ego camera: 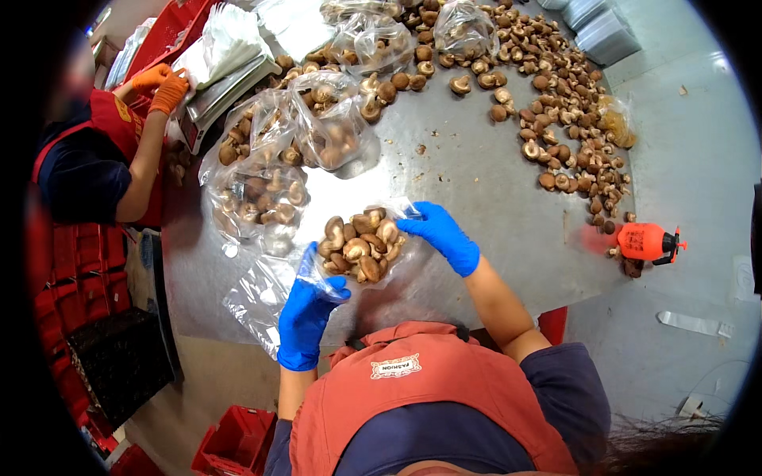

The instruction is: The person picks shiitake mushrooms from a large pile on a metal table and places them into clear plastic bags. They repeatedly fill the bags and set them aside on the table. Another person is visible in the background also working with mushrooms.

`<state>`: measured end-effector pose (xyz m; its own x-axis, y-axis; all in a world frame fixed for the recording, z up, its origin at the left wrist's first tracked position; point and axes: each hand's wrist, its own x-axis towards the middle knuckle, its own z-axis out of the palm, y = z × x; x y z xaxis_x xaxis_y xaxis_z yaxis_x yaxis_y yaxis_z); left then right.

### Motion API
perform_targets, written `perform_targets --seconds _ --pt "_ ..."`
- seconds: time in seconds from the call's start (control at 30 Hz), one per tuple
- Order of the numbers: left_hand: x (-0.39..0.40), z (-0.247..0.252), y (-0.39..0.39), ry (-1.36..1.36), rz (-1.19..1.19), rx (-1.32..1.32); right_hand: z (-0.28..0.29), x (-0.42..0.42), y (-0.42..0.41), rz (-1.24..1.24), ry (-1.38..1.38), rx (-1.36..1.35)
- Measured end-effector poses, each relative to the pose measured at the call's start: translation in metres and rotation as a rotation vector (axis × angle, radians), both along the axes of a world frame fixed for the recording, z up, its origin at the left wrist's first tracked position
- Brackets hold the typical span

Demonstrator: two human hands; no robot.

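Directly before me, a clear plastic bag full of brown mushrooms rests on the metal table. My left hand, in a blue glove, grips the bag's near left edge between thumb and fingers. Also gloved in blue, my right hand pinches the bag's far right edge. Left of it stand filled bags of mushrooms, and another bag of mushrooms lies farther back. Flat empty plastic bags lie beside my left hand.
Loose mushrooms spread along the table's far and right sides. An orange pump sprayer stands at the right edge. A co-worker's orange-gloved hands touch white bags by a scale at the left. Red crates stand on the floor.
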<state>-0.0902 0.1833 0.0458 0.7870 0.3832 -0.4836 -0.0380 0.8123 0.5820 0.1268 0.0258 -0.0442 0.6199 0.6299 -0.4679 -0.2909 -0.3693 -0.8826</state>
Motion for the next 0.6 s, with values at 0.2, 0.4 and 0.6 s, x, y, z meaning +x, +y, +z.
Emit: perform_targets --seconds 0.2,0.4,0.6 --pt "0.007 0.034 0.016 -0.331 -0.087 0.100 0.082 0.017 -0.012 -0.107 0.115 0.213" --pt "0.015 0.015 0.019 -0.243 -0.221 -0.050 0.109 0.025 -0.020 -0.153 -0.164 -0.071" --pt "0.046 -0.001 0.005 0.080 -0.595 0.339 0.104 -0.001 -0.007 0.042 -0.027 0.055"
